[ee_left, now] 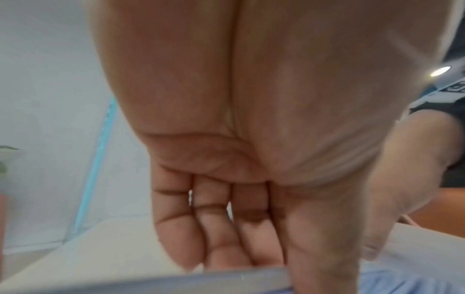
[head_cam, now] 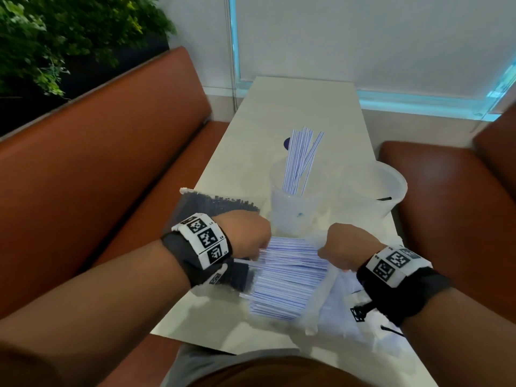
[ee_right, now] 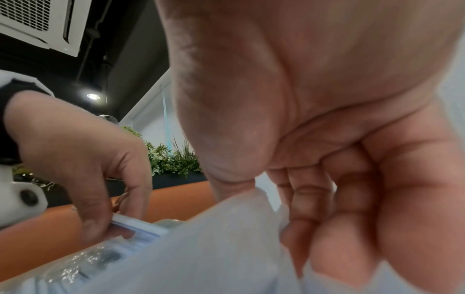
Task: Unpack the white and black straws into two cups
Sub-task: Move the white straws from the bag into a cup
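White straws with blue stripes (head_cam: 287, 277) lie in a pile inside an opened clear plastic bag (head_cam: 329, 297) on the table's near part. My left hand (head_cam: 251, 236) grips the left ends of some of these straws (ee_right: 141, 226) between thumb and fingers. My right hand (head_cam: 346, 247) grips the bag's film (ee_right: 226, 238) at the straws' right ends. Behind the hands, a translucent cup (head_cam: 296, 213) holds several white straws (head_cam: 301, 160) upright. To its right stands a second translucent cup (head_cam: 374, 191) with a black straw (head_cam: 384, 198) at its rim. A sealed bag of black straws (head_cam: 215, 208) lies under my left wrist.
The white table (head_cam: 279, 107) is narrow and runs away from me to a wall. Brown padded benches (head_cam: 111, 163) flank it on both sides. Green plants (head_cam: 55, 37) stand behind the left bench. More loose plastic film (head_cam: 363, 325) lies under my right wrist.
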